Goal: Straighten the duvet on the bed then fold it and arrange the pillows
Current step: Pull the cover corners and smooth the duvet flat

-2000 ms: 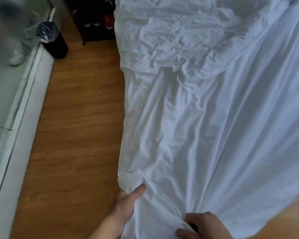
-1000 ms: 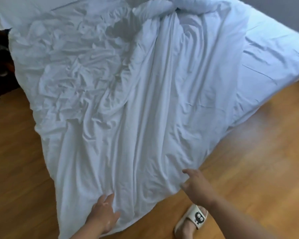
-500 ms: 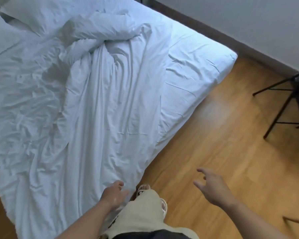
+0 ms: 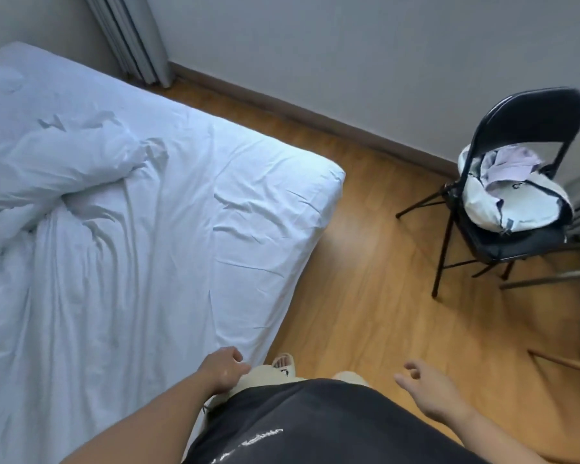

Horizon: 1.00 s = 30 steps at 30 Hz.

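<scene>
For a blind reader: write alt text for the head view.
A person stands beside a bed, both hands empty: left hand near the rumpled white duvet, right hand over the wooden floor. A black folding chair holds a white backpack.

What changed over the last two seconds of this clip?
The left grip and right grip, bare hands that held the duvet edge two seconds ago, have let it go and now hold nothing. The view has swung right, bringing a chair in. The duvet stays wrinkled and bunched on the bed.
</scene>
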Each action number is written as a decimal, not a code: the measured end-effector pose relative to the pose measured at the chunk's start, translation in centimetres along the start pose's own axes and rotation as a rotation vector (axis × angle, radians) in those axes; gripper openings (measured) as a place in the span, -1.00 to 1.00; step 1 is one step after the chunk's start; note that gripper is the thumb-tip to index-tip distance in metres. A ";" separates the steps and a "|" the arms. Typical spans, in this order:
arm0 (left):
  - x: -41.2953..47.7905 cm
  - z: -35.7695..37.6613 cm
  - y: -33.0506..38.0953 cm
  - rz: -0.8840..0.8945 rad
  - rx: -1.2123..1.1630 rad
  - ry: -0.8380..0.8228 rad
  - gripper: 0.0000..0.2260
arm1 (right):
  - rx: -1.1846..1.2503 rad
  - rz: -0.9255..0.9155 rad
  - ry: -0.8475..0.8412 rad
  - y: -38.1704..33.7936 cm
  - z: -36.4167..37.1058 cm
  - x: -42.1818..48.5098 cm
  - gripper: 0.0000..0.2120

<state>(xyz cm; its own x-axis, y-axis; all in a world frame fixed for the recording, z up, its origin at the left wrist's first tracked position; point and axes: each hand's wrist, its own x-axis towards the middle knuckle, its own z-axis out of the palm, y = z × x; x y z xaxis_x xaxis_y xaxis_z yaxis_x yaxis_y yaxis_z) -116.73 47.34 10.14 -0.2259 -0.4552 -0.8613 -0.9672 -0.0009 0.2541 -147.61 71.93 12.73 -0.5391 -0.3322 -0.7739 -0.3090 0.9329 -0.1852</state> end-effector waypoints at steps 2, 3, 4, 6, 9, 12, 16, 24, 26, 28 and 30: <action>2.1 -3.2 4.3 0.013 -0.020 0.006 -0.70 | 0.038 0.037 0.022 -0.4 -3.7 3.0 -0.54; 3.4 -4.8 6.2 0.014 -0.042 0.010 -0.71 | 0.064 0.045 0.033 -0.6 -5.4 4.7 -0.54; 4.6 -6.5 8.2 0.011 -0.067 0.014 -0.72 | 0.081 0.043 0.039 -0.8 -7.2 6.5 -0.55; 7.7 -9.5 12.0 0.002 -0.105 0.041 -0.72 | 0.066 0.045 0.024 -1.4 -10.9 10.6 -0.58; 12.2 -13.2 17.6 -0.042 -0.163 0.109 -0.74 | 0.024 0.022 -0.042 -3.0 -16.3 17.3 -0.66; 15.5 -15.7 23.4 -0.129 -0.291 0.160 -0.76 | -0.053 -0.014 -0.155 -5.2 -23.4 23.9 -0.74; 16.9 -17.7 32.4 -0.191 -0.504 0.166 -0.82 | -0.136 -0.066 -0.217 -8.7 -34.3 31.1 -0.71; 25.3 -22.2 45.3 -0.265 -0.679 0.061 -0.77 | -0.186 -0.114 -0.177 -19.1 -50.5 46.6 -0.71; 29.0 -23.8 47.2 -0.286 -0.693 0.035 -0.74 | -0.200 -0.113 -0.150 -22.9 -53.7 49.4 -0.78; 33.3 -26.1 49.1 -0.289 -0.716 0.021 -0.74 | -0.239 -0.103 -0.125 -27.0 -57.0 52.6 -0.80; 36.8 -29.3 51.1 -0.286 -0.745 0.019 -0.77 | -0.269 -0.102 -0.157 -30.4 -60.4 56.0 -0.79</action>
<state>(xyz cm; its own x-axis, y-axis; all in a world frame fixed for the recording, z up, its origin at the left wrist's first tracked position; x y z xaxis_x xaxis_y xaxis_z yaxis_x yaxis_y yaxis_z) -171.09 4.45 4.36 0.0284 -0.3625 -0.9315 -0.6538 -0.7117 0.2571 -215.76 16.59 11.62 -0.3732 -0.3773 -0.8476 -0.5624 0.8186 -0.1167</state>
